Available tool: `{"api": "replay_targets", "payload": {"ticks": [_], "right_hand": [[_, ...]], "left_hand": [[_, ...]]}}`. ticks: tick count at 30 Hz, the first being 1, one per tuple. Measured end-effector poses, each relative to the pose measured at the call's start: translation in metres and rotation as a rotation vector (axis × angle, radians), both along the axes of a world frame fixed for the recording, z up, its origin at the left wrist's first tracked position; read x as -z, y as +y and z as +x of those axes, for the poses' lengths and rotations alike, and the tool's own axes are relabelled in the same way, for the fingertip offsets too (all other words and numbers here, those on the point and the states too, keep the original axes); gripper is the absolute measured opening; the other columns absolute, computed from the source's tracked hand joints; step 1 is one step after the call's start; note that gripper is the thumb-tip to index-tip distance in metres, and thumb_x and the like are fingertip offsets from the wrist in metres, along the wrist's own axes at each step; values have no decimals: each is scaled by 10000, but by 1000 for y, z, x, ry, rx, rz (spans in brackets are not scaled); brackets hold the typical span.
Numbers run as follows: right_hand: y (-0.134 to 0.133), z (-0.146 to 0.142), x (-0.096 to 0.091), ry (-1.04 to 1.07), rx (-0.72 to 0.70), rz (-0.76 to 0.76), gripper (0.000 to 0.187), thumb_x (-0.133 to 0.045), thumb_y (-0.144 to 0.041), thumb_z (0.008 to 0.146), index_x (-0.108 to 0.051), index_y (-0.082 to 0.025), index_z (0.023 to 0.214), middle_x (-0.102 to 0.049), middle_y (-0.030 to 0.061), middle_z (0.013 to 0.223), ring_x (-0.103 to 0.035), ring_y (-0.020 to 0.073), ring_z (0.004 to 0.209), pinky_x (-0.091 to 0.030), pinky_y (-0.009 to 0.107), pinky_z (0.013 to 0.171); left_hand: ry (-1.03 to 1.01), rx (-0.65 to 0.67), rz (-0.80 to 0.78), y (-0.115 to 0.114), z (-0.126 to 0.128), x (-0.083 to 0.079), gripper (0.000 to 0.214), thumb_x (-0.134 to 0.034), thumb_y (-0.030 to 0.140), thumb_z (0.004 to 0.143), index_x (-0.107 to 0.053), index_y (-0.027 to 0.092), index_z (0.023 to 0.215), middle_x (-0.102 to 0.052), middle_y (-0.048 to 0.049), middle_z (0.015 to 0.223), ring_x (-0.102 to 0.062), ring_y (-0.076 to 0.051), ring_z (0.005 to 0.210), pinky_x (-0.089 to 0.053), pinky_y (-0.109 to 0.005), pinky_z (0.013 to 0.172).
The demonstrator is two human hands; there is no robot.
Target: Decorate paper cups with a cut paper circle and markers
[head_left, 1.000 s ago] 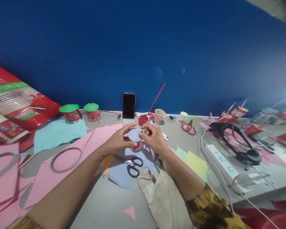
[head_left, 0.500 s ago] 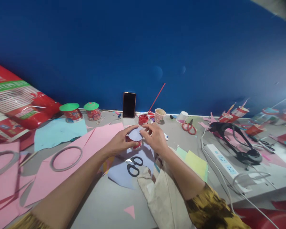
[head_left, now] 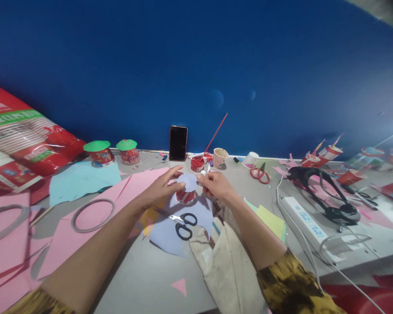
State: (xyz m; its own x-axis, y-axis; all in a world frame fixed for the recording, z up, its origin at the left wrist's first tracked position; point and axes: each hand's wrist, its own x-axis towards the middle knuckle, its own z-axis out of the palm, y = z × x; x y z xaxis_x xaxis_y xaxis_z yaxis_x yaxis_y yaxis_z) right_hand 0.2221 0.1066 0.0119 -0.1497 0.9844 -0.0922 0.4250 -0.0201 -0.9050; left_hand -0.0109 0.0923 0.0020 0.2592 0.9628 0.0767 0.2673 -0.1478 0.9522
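A small lavender paper circle (head_left: pixel 189 180) rests on top of an upturned red paper cup (head_left: pixel 185 196) at the middle of the table. My left hand (head_left: pixel 159 190) grips the circle's left edge with thumb and fingers. My right hand (head_left: pixel 216 185) pinches its right edge, fingers closed. Just in front of the cup, black-handled scissors (head_left: pixel 184 224) lie on a larger lavender sheet (head_left: pixel 166 236).
A phone (head_left: pixel 178 143) leans on the blue wall, near two green-capped cups (head_left: pixel 99 153). Pink sheets (head_left: pixel 65 244) with a tape ring (head_left: pixel 92 215) lie left. Red scissors (head_left: pixel 260 173), a power strip (head_left: pixel 306 220) and headphones (head_left: pixel 330 198) sit right. A cloth bag (head_left: pixel 225 266) lies near me.
Both hands stay on the paper circle over the cup. My right hand has drawn a little to the right and its fingers have closed into a pinch on the edge.
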Motion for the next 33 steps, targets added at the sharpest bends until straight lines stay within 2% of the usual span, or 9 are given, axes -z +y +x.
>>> {"api": "replay_targets", "payload": {"ticks": [4,7,12,17,23,28,33], "right_hand": [[1,2,4,89,-90,-145,498,-773,-581,900,-546,-218,647,-652,-20,553,-451,68,378,-282,202,367],[2,2,6,139,-126,-211,467,-815,-533,882,-559,-212,660,-667,-25,574,-471,60,397,-288,180,362],[3,3,8,193,-138,-254,434,-842,-479,875,-582,-200,669,-672,-28,602,-485,51,424,-298,162,364],[4,3,9,225,-140,-270,443,-872,-467,851,-580,-193,662,-663,-33,603,-487,48,438,-303,154,368],[7,4,12,255,-165,-288,439,-870,-477,856,-589,-185,688,-671,-29,635,-499,44,454,-298,143,371],[9,6,15,261,-206,-307,489,-857,-596,839,-620,-183,729,-689,-13,657,-514,51,461,-300,140,368],[8,5,17,241,-237,-319,513,-900,-605,787,-630,-177,707,-699,-3,659,-544,60,478,-324,143,375]], "left_hand": [[21,5,10,1,9,1,864,-810,596,761,-606,214,1509,-628,-153,1556,-537,-414,1464,-492,-466,1149],[40,13,-1,2,10,1,869,-818,586,745,-621,196,1495,-653,-156,1524,-591,-406,1406,-517,-441,1114],[36,-15,5,2,9,1,825,-824,539,733,-657,185,1460,-756,-143,1339,-714,-362,1156,-574,-432,986],[-26,26,-49,3,9,3,880,-826,524,734,-603,176,1511,-784,-128,1240,-742,-325,1051,-590,-404,901],[-31,33,-81,5,7,6,945,-832,552,727,-558,151,1538,-775,-138,1270,-746,-338,1087,-590,-394,897],[-52,53,-95,4,6,6,1044,-850,595,715,-498,125,1579,-726,-188,1383,-710,-381,1232,-589,-417,972],[-11,-7,-45,3,10,3,1018,-863,637,662,-593,126,1500,-657,-190,1503,-637,-417,1356,-568,-437,1065]]}}
